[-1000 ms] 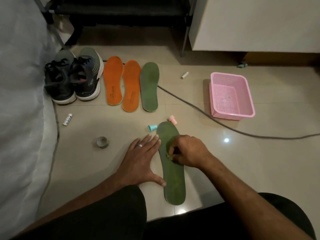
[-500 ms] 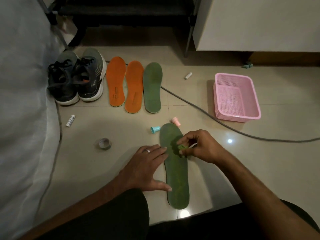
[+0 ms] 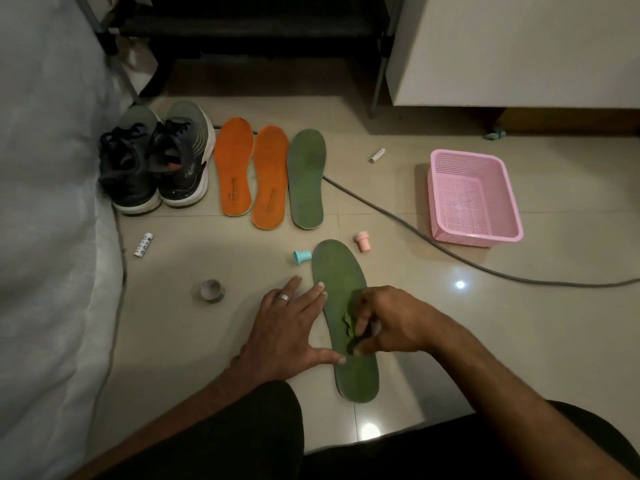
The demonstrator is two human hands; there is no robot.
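Observation:
A green insole [image 3: 341,271] lies lengthwise on the tiled floor in front of me. My left hand [image 3: 287,330] lies flat on the floor along the insole's left edge, fingers spread and thumb tip touching its edge. My right hand [image 3: 388,320] is over the insole's middle, its fingers pinching a small crumpled green scrap [image 3: 348,323] against the insole's surface. A teal cap [image 3: 302,257] and a pink cap [image 3: 362,240] lie by the insole's far end.
A second green insole [image 3: 306,178], two orange insoles [image 3: 251,171] and a pair of dark sneakers [image 3: 156,161] line the far floor. A pink basket [image 3: 509,195], a grey cable [image 3: 415,230], a tape roll [image 3: 211,290], two small white tubes [image 3: 143,244], and a bed edge on the left.
My right hand moved up the insole to its middle right, then back down toward me, rubbing the green scrap along it. My left hand stayed put.

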